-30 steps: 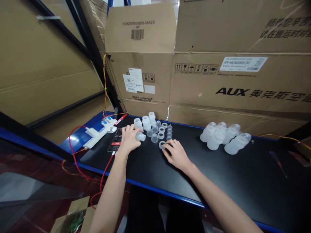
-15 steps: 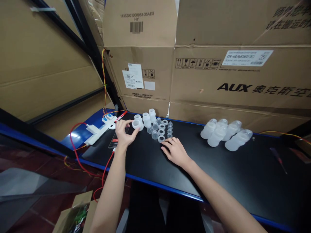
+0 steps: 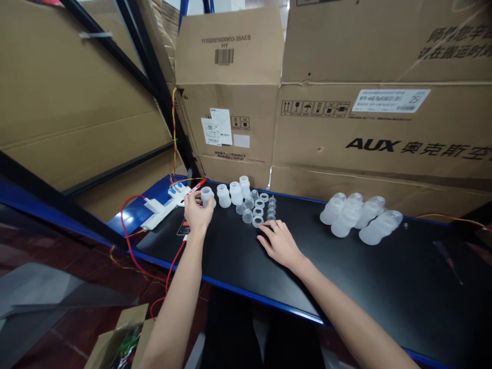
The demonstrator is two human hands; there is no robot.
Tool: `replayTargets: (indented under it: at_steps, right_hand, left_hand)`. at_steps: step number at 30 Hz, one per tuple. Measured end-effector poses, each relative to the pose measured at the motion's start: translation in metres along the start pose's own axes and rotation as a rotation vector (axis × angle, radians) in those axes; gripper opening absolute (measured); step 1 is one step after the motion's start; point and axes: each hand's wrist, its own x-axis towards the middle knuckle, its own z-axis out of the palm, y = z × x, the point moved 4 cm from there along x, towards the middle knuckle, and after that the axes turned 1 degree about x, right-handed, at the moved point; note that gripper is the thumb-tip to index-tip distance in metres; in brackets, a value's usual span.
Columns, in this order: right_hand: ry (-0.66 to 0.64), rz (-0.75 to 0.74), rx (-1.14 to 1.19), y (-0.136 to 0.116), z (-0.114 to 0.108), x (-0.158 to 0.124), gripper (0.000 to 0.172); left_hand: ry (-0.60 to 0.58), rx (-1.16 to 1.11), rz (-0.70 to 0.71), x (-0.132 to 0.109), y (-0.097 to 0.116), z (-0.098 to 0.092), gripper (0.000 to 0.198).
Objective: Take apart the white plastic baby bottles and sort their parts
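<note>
My left hand (image 3: 198,211) is closed around a small translucent baby bottle (image 3: 206,193), its open mouth facing up, at the left end of a row. Beside it stand three more open bottles (image 3: 223,197). My right hand (image 3: 282,243) lies on the black tabletop, fingers apart and holding nothing, its fingertips near the closest white ring (image 3: 258,222). Behind those fingertips are a column of rings, several clear domed caps (image 3: 247,216) to its left, and a line of clear nipples (image 3: 271,209) to its right.
Several capped bottles (image 3: 346,218) stand grouped at the right, with a screwdriver (image 3: 448,261) beyond them. A white power strip (image 3: 163,210) with red cables lies at the left. Large cardboard boxes (image 3: 315,148) wall off the back. An open carton (image 3: 123,338) sits below, left.
My left hand has moved left with the bottle, from in front of the row to its left end, and the bottle is more upright. My right hand has barely moved. The view has shifted slightly.
</note>
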Motion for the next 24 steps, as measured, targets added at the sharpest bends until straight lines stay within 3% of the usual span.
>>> replayTargets:
  at_steps: [6, 10, 12, 14, 16, 18, 21, 24]
  right_hand:
    - [0.104, 0.010, -0.009, 0.011, -0.019, 0.002, 0.032]
    - [0.456, 0.195, -0.155, 0.042, -0.062, -0.001, 0.030]
    - [0.640, 0.364, -0.269, 0.062, -0.087, -0.009, 0.038]
    - [0.743, 0.520, -0.361, 0.080, -0.109, -0.018, 0.048]
    - [0.791, 0.620, -0.420, 0.095, -0.126, -0.026, 0.052]
    - [0.844, 0.664, -0.436, 0.105, -0.137, -0.032, 0.048]
    - [0.992, 0.651, -0.351, 0.113, -0.142, -0.038, 0.044]
    - [1.106, 0.596, -0.258, 0.115, -0.137, -0.039, 0.041]
  left_hand:
    - [-0.130, 0.047, -0.031, -0.004, 0.002, 0.004, 0.040]
    - [-0.189, 0.048, -0.059, -0.005, 0.001, 0.004, 0.041]
    - [-0.208, 0.053, -0.057, -0.005, 0.001, 0.003, 0.049]
    - [-0.147, 0.062, -0.021, -0.006, 0.004, -0.001, 0.061]
    - [-0.029, 0.044, 0.080, -0.010, 0.013, -0.007, 0.063]
    - [0.003, -0.013, 0.267, -0.020, 0.028, -0.006, 0.051]
    - [-0.175, -0.082, 0.537, -0.043, 0.055, 0.009, 0.034]
    - [-0.363, -0.058, 0.625, -0.064, 0.073, 0.027, 0.035]
